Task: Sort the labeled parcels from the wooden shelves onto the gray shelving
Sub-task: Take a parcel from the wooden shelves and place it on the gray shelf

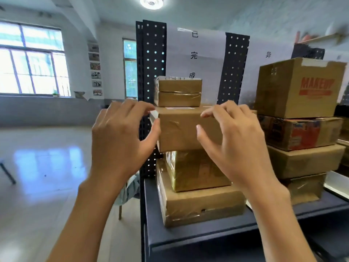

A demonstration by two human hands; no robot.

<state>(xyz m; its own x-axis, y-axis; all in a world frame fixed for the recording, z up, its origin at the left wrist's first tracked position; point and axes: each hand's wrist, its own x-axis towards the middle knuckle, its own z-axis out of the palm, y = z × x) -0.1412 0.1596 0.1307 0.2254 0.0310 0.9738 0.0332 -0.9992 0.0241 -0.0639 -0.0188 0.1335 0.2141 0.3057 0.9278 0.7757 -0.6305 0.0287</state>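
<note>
Two hands reach up to one brown parcel (181,127) third from the bottom of a stack on the gray shelving (198,237): the left hand (120,137) and the right hand (232,137) each curl spread fingers over its top edge, thumbs on its front face. A smaller taped parcel (178,91) sits on it. Right of these stands another stack, topped by a printed carton (300,87).

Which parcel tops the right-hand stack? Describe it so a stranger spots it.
Find the gray shelving with perforated dark posts, then the stack of parcels at its right. The top carton is the largest there, plain brown with bold red lettering on its front.
</note>
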